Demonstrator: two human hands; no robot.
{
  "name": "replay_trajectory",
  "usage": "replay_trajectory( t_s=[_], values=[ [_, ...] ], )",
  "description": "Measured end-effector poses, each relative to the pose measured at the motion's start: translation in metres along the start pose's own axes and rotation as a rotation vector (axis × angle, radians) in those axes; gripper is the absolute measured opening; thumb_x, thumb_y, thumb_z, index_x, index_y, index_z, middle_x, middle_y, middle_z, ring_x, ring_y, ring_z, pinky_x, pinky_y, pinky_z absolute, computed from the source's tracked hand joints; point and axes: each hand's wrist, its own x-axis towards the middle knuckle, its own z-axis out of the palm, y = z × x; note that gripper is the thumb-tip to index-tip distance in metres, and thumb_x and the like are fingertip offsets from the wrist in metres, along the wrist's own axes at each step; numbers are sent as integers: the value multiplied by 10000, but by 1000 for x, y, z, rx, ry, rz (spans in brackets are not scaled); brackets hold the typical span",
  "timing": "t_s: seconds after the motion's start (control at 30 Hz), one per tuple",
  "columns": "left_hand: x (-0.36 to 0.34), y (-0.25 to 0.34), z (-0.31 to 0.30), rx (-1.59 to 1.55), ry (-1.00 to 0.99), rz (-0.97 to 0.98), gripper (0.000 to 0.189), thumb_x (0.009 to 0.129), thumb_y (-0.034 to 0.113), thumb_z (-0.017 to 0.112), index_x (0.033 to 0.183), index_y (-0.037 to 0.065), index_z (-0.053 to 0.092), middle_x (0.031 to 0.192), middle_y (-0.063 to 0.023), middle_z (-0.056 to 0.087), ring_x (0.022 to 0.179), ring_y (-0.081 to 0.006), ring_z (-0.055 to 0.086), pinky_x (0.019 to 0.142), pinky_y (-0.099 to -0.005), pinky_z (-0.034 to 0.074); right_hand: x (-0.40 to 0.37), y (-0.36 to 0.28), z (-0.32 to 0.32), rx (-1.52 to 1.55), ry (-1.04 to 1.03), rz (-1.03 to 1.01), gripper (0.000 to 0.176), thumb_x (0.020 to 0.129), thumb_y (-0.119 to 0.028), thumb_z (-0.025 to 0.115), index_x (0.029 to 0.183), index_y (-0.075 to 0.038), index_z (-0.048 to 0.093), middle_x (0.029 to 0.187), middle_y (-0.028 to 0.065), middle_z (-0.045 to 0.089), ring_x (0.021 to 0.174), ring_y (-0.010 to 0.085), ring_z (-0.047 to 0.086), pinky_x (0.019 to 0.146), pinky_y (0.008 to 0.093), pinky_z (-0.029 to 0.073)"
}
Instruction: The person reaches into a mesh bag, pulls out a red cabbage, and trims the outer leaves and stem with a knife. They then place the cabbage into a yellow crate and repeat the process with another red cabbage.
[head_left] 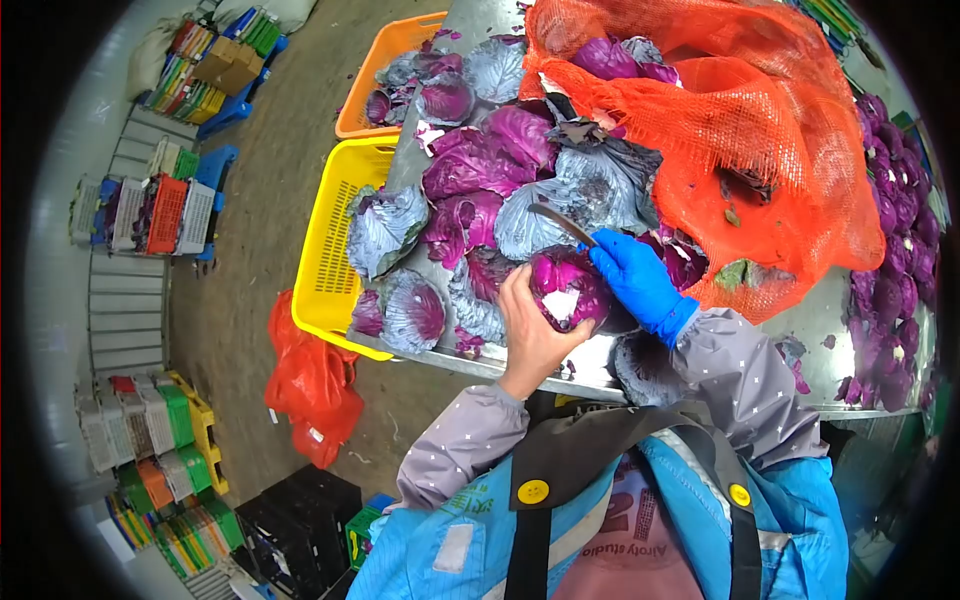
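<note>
A purple cabbage head (568,288) with a white cut patch facing up sits at the metal table's near edge. My bare left hand (540,335) is wrapped round its left side. In its blue glove, my right hand (637,280) is closed on the handle of a knife (562,224) at the cabbage's upper right; the curved blade points up and left. Loose purple and grey-green outer leaves (575,190) lie beyond and to the left of the cabbage. An orange mesh sack (740,130) with cabbage inside spreads over the table behind my right hand.
A yellow crate (335,250) and an orange crate (362,105) stand along the table's left side. Many cabbages (895,250) are piled at the right end. An orange sack (312,385) lies on the floor. Stacked crates (150,425) and black crates (298,530) stand farther left.
</note>
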Motion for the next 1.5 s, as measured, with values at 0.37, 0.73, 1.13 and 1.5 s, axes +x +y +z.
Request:
replay_trajectory(
  t_s=[0.37,0.73,1.13,1.5],
  values=[
    [-20,-22,-12,-168,-67,12,1022,556,246,841,1334,-37,243,1311,-252,317,1260,-395,316,1055,-471,289,36,21,-24,11,52,195,457,809,-315,665,1172,-62,552,987,156,623,922,339,610,789,384,494],
    [-15,-17,-12,-85,-145,90,1026,553,282,843,1338,-5,249,1341,-249,306,1259,-389,330,1053,-472,287,45,-6,6,-364,-299,-313,223,853,-293,589,908,-77,592,892,139,595,763,369,604,665,464,483],
    [-29,-32,-21,-227,-158,80,1047,520,244,865,1336,21,247,1357,-220,293,1298,-360,311,1084,-449,269,6,-19,-28,-77,-512,188,628,728,-512,677,1137,-45,576,924,232,643,867,373,629,769,433,484],
    [-29,-39,-25,-225,-226,73,1106,520,214,856,1373,15,181,1361,-197,287,1304,-340,312,1094,-419,270,-3,35,-20,-225,-298,152,247,755,-257,595,921,-83,656,810,168,652,729,352,637,647,440,501]
  ],
)
